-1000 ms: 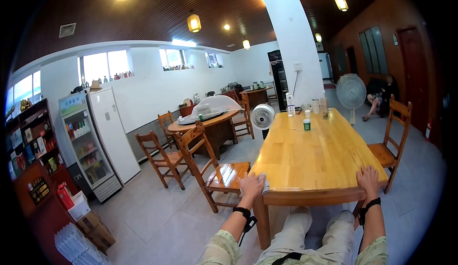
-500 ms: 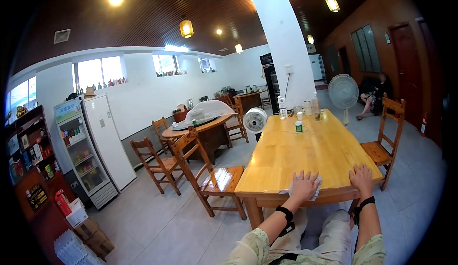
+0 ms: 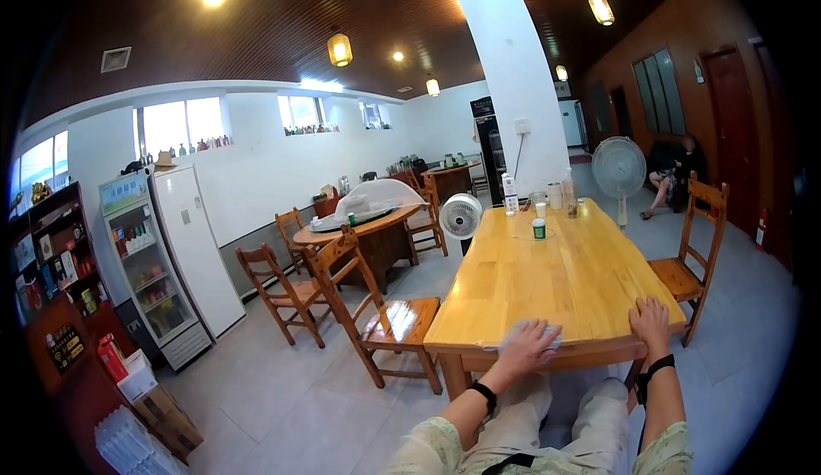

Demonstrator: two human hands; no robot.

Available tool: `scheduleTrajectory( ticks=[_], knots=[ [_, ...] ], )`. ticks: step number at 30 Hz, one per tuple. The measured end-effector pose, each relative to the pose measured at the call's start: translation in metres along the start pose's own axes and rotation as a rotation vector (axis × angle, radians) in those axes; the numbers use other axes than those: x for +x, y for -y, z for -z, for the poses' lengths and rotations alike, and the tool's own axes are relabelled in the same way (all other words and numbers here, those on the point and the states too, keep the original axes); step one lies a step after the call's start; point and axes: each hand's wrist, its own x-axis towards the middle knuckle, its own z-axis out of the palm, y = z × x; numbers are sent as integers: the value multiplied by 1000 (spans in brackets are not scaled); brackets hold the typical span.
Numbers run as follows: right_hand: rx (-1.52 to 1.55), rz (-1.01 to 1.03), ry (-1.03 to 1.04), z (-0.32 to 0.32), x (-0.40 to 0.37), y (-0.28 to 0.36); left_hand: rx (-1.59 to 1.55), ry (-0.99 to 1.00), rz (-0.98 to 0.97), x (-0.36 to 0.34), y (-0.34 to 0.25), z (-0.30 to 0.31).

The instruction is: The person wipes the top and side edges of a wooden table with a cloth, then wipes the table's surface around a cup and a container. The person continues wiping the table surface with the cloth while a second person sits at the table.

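Note:
My left hand [image 3: 528, 349] lies over a pale cloth [image 3: 554, 336] at the near edge of the wooden table [image 3: 564, 280]. The palm presses on the cloth and covers most of it; one part shows beside the fingers. Nothing is in my right hand [image 3: 652, 320], which rests on the near right corner of the tabletop with its fingers stretched forward. Farther back on the table stand a small green container [image 3: 539, 229], a white carton [image 3: 510, 194] and a clear bottle [image 3: 570, 194], all out of reach of both hands.
Wooden chairs stand left [image 3: 389, 325] and right [image 3: 684, 265] of the table. Behind it are a small fan [image 3: 462, 217], a tall fan [image 3: 619, 169] and a white pillar [image 3: 511, 73]. A person [image 3: 671, 171] sits at the far right. A round table [image 3: 376, 231] stands left.
My left hand has slid with the cloth slightly left and nearer the table's front edge. My right hand stays at the corner. The view has shifted a little.

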Motion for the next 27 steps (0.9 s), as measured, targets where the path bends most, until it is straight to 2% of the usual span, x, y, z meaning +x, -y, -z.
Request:
scheduleTrajectory(
  ticks=[2,7,15,16,17,18,20,21,23,24,26,27],
  knots=[
    [4,7,-1,2,1,1,37,-34,-13,-19,19,12],
    [29,15,-23,1,1,2,194,-37,95,-74,75,55],
    [-5,-31,42,-6,1,-3,224,-134,275,-107,115,67],
    [-2,-33,46,-12,-1,-6,247,-139,364,-109,115,68],
    [-28,19,-65,-18,-1,-8,270,-145,450,-111,117,67],
    [-57,75,-177,-23,0,-12,270,-146,450,-113,119,63],
    [-62,80,-193,-26,0,-14,204,-256,629,-116,124,56],
    [-66,89,-207,-25,-2,-11,212,-248,621,-118,125,51],
    [-83,85,-203,-20,1,-9,253,-429,822,-119,123,33],
    [-97,74,-199,-21,-1,-7,260,-423,807,-117,121,30],
    [-105,82,-231,-26,-3,-8,392,-557,951,-114,107,15],
    [-118,86,-268,-26,-2,-10,277,-608,1023,-108,95,5]
  ],
)
